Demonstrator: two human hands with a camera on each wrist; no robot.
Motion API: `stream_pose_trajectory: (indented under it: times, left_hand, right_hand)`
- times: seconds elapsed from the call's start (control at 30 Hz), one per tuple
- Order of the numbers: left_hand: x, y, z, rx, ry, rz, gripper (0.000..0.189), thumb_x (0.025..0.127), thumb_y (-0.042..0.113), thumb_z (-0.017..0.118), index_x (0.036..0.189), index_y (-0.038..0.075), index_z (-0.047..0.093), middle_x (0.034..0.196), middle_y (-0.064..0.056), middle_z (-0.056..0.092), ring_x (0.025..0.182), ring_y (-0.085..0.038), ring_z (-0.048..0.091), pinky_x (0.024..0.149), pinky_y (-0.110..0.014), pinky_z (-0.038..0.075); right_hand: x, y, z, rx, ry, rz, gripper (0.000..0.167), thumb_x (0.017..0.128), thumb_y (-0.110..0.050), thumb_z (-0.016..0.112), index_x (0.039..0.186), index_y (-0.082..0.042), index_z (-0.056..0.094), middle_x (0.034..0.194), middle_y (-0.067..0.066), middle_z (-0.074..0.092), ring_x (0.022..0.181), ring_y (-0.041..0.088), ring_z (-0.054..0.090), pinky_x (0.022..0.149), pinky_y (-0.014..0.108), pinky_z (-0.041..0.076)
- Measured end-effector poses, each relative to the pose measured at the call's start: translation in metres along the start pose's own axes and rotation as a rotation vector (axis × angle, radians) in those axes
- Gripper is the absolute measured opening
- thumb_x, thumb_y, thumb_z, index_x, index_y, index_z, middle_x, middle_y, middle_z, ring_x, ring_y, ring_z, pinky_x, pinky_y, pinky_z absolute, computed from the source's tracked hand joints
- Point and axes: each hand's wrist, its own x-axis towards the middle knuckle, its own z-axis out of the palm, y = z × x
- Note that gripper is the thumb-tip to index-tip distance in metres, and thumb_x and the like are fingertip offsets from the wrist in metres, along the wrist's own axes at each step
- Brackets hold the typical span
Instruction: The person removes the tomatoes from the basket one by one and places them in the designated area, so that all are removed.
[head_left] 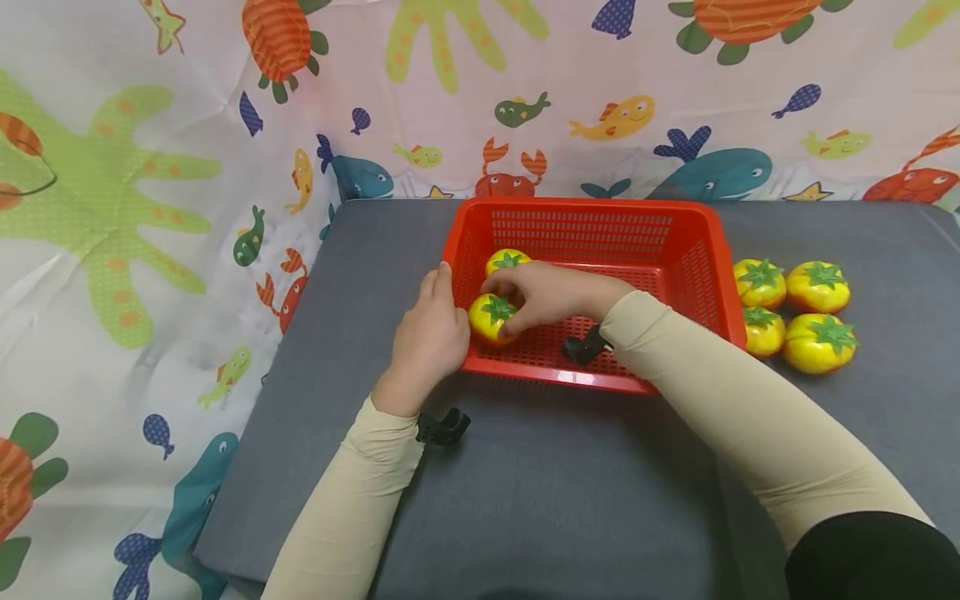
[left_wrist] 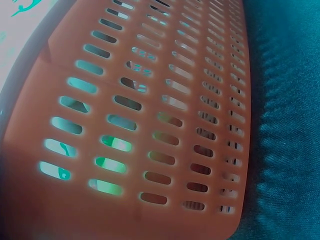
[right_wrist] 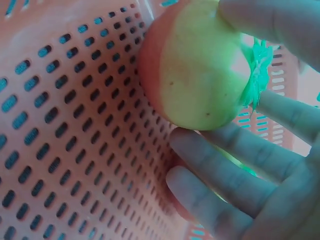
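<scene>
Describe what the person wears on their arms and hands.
The left hand and right hand are bare. Cream, close-fitting sleeves reach both wrists; a black sleeve shows higher on the right arm. A small black device sits at each wrist.

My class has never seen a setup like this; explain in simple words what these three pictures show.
No machine here: a person works with bare hands. The wide picture comes from a head-worn camera looking down; the other two come from a camera on each wrist. On the grey table stands a red basket. The left hand touches its left rim; the right hand grips a yellow-red fruit inside, with another fruit behind it. Four similar fruits sit to the basket's right.
</scene>
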Motion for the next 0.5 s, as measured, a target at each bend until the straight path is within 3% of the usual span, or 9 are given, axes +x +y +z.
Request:
stream_pose_trajectory:
  times: [0.2,0.5]
  left_hand:
    - [-0.001,0.0,-0.001,-0.007,0.009,-0.002,0.071,0.102,0.017,0.054,0.165,0.001,0.026,0.163,-0.017,0.038,0.083,-0.042,0.068,0.075,-0.053,0.061]
    - [-0.002,0.002,-0.001,-0.017,0.013,-0.008,0.071,0.102,0.015,0.054,0.166,0.002,0.025,0.162,-0.016,0.039,0.075,-0.036,0.066,0.07,-0.048,0.062]
  right_hand:
    - [-0.008,0.0,-0.005,0.02,0.016,0.037,0.068,0.084,-0.029,0.086,0.145,-0.016,0.058,0.13,0.006,0.066,0.114,0.026,0.06,0.1,0.044,0.053]
    - [-0.023,0.007,-0.014,0.053,0.048,0.071,0.068,0.084,-0.026,0.086,0.146,-0.022,0.058,0.139,0.008,0.063,0.119,0.029,0.059,0.102,0.05,0.053]
